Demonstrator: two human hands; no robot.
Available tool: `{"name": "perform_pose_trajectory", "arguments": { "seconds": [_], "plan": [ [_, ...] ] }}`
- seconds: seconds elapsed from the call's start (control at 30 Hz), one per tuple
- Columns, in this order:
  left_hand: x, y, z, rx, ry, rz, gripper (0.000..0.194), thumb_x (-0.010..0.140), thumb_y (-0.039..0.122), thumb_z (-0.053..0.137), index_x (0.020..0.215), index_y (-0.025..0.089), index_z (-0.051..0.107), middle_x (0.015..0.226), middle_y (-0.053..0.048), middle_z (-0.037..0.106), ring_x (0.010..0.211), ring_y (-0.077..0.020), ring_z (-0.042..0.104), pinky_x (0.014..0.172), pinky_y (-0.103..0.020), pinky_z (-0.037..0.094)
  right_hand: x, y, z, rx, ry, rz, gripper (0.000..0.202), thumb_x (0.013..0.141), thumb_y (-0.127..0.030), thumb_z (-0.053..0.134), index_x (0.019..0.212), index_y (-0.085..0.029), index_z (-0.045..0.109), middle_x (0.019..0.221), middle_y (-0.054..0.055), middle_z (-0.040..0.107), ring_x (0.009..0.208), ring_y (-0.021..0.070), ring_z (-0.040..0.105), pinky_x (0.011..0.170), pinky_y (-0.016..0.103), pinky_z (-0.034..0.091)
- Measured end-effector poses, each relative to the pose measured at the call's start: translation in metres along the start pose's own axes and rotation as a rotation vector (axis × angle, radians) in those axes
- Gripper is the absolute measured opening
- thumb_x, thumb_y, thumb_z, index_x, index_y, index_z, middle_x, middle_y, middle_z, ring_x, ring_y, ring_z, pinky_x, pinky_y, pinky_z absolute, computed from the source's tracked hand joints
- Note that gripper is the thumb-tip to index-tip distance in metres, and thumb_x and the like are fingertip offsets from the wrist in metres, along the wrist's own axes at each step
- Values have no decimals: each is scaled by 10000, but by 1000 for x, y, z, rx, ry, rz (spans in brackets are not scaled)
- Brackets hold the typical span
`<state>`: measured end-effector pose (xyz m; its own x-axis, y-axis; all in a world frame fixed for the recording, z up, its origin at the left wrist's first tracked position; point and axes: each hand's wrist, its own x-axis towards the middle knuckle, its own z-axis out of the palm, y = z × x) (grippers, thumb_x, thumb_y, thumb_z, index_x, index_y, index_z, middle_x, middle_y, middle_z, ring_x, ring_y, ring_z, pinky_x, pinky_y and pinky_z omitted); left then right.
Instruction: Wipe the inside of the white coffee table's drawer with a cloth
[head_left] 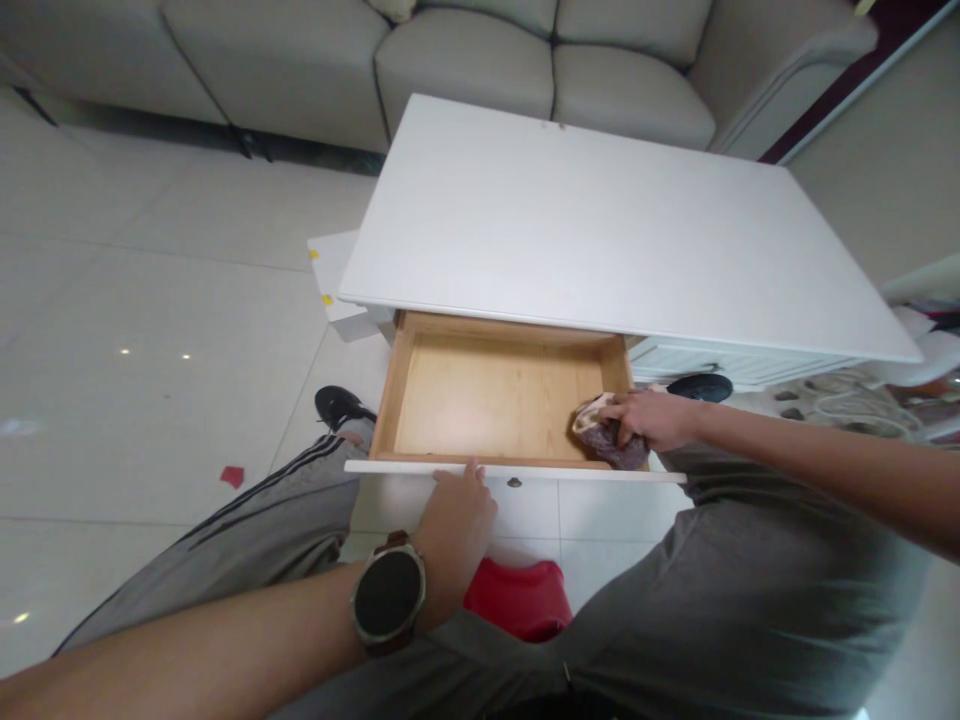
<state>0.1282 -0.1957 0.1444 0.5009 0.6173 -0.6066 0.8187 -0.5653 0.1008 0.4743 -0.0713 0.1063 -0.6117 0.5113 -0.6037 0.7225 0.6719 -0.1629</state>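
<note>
A wooden drawer (pixel 480 395) with a white front is pulled out of a white table (pixel 600 225). My left hand (pixel 456 515), with a watch (pixel 388 595) on its wrist, has its fingers hooked over the top edge of the drawer front. A crumpled brown-purple and cream cloth (pixel 611 440) is bunched under my right hand (pixel 652 418), whose fingers close on it. The cloth presses into the front right corner of the drawer, against the side wall. A small dark knob (pixel 514 482) sits on the drawer front, to the right of my left hand.
A grey sofa (pixel 465 75) stands behind the table. On the floor are a white box (pixel 349 320) with yellow marks and a red scrap (pixel 232 476). A red stool (pixel 519 598) is between my legs. Cables and other items (pixel 847 405) lie at the right.
</note>
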Motion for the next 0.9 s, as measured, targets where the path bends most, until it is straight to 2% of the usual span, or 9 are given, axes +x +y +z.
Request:
{"name": "perform_pose_trajectory", "arguments": {
  "seconds": [0.1, 0.17, 0.27, 0.4, 0.5, 0.63, 0.73, 0.8, 0.9],
  "plan": [
    [-1, -3, -1, -3, 26, -7, 388, 920, 24, 453, 1160, 72, 754, 1286, -294, 651, 904, -263, 707, 728, -390, 554, -2, 7, -14, -120, 106, -77, 485, 715, -122, 632, 1138, -306, 783, 1281, 97, 603, 1022, 271, 586, 850, 382, 444],
    [-2, -3, -3, 5, 4, -20, 415, 928, 11, 427, 1188, 78, 743, 1304, -287, 644, 917, -262, 709, 733, -390, 554, 2, 10, -11, -202, 239, -9, 554, 735, -117, 620, 1240, -310, 741, 1301, 116, 583, 1055, 296, 576, 875, 404, 443],
    [-4, 0, -5, 23, -25, -49, 470, 936, -11, 373, 1244, 76, 717, 1357, -294, 610, 912, -257, 708, 716, -380, 548, 19, 11, 15, -237, 298, -5, 607, 796, -162, 618, 1381, -321, 645, 1372, 136, 551, 1117, 315, 564, 940, 453, 431],
    [-5, 3, -6, 6, -38, -68, 455, 939, 6, 398, 1262, 83, 709, 1368, -289, 609, 915, -254, 706, 712, -367, 541, 56, 8, 64, -225, 225, -54, 742, 822, -286, 646, 1526, -415, 449, 1611, 102, 361, 1307, 418, 446, 980, 590, 406],
    [-5, 3, -4, -12, -28, -83, 437, 947, 30, 418, 1281, 79, 697, 1327, -291, 636, 908, -250, 707, 733, -365, 540, 88, 7, 79, -182, 201, -18, 776, 841, -344, 626, 1567, -427, 366, 1682, 86, 231, 1378, 484, 346, 965, 645, 414],
    [-3, 2, 1, -29, -37, -96, 440, 946, 33, 416, 1263, 101, 713, 1412, -275, 583, 949, -263, 713, 760, -376, 541, 134, -3, 63, -64, 271, 153, 770, 893, -368, 549, 1611, -396, 273, 1709, 79, 137, 1382, 516, 326, 967, 682, 419],
    [-2, 3, 6, -10, -27, -98, 476, 932, 12, 409, 1296, 114, 697, 1466, -263, 536, 963, -272, 715, 769, -389, 545, 173, -28, 39, 10, 359, 291, 763, 908, -419, 528, 1622, -328, 274, 1702, 133, 138, 1365, 550, 332, 976, 743, 370],
    [-1, 4, 8, 9, -24, -108, 506, 918, -9, 407, 1335, 110, 669, 1482, -256, 518, 972, -270, 715, 773, -386, 548, 202, -57, 25, 32, 365, 206, 773, 883, -430, 569, 1607, -330, 316, 1701, 122, 152, 1389, 554, 298, 1011, 758, 324],
    [0, 4, 11, 23, -27, -104, 527, 909, -24, 394, 1357, 90, 646, 1481, -258, 519, 996, -270, 712, 778, -381, 552, 245, -114, 11, 89, 326, -53, 784, 842, -448, 626, 1577, -372, 364, 1703, 74, 163, 1433, 522, 253, 1057, 754, 276]
  ]
}}
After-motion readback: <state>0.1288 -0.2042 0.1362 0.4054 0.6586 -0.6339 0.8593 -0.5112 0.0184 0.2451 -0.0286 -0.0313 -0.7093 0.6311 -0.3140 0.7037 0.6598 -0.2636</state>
